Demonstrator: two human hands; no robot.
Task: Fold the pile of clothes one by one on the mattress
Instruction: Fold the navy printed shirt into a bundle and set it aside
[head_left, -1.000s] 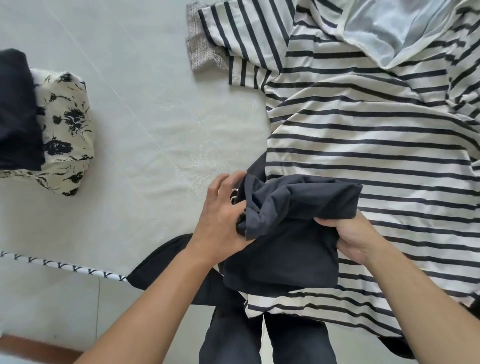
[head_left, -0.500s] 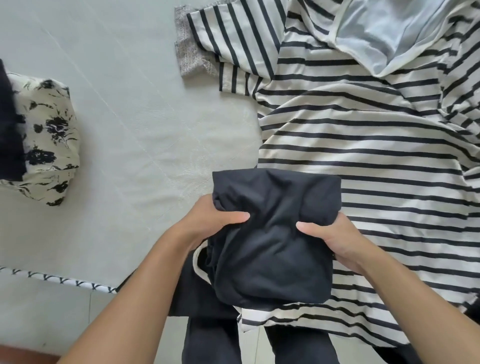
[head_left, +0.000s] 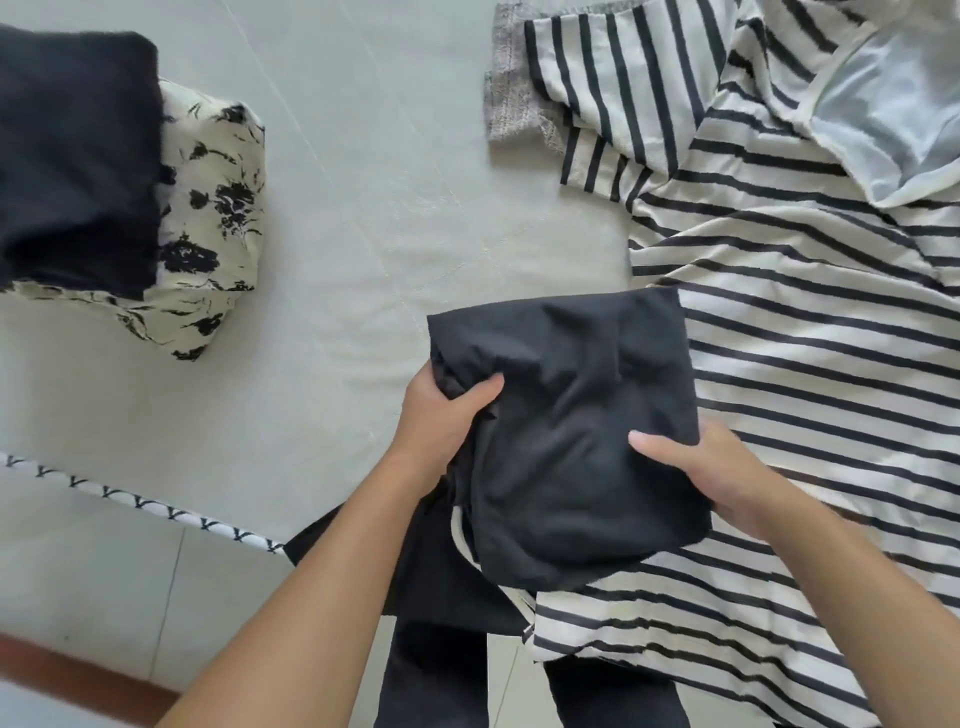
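Shifted leftward, both hands (head_left: 447, 415) (head_left: 711, 467) grip the folded black garment (head_left: 571, 431).

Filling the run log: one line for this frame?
left hand: grips folded dark garment | right hand: grips it | below: striped shirt

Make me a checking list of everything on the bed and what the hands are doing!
Surface: pale mattress, patterned trim along its near edge.
Job's things: folded dark garment held over the striped shirt, which lies spread out at right. Folded stack at left: dark piece on a floral piece.
Clutter: grey cloth poking out under the striped sleeve.
Grips: left hand and right hand each grip a side of the dark garment, thumbs on top.
Cables: nothing seen.
Surroundings: tiled floor below the mattress edge.
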